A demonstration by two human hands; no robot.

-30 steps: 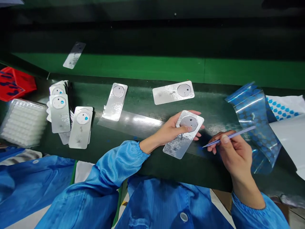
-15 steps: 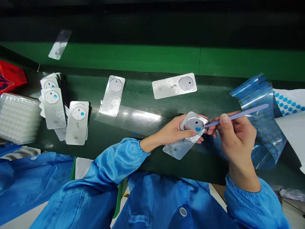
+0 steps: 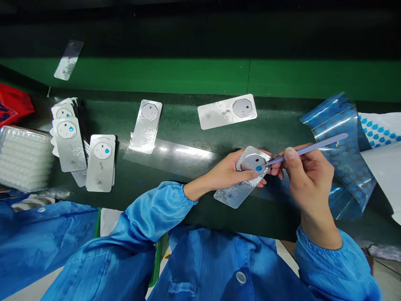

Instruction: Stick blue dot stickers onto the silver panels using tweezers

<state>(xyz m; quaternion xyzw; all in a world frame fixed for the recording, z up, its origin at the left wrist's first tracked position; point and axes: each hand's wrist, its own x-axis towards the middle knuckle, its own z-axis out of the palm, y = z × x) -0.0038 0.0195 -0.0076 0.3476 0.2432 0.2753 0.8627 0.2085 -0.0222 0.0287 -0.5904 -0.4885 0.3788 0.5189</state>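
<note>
L hand (image 3: 230,169) gripping silver plate (image 3: 239,186), R hand (image 3: 305,175) pinching tweezers (image 3: 308,148), tip on blue dot (image 3: 258,168), blue film (image 3: 343,154) just right

1. No word, number or brand can be read anywhere in view.
2. The silver rectangular plate (image 3: 233,194) in the left hand (image 3: 227,170) has a small dark mark near its lower end, too small to read.
3. A second silver plate (image 3: 219,115), lying on the dark green worktop (image 3: 188,125), bears tiny print at its middle, which is illegible.
4. The red box (image 3: 14,106) at the left edge shows blurred dark blue marks.
</note>
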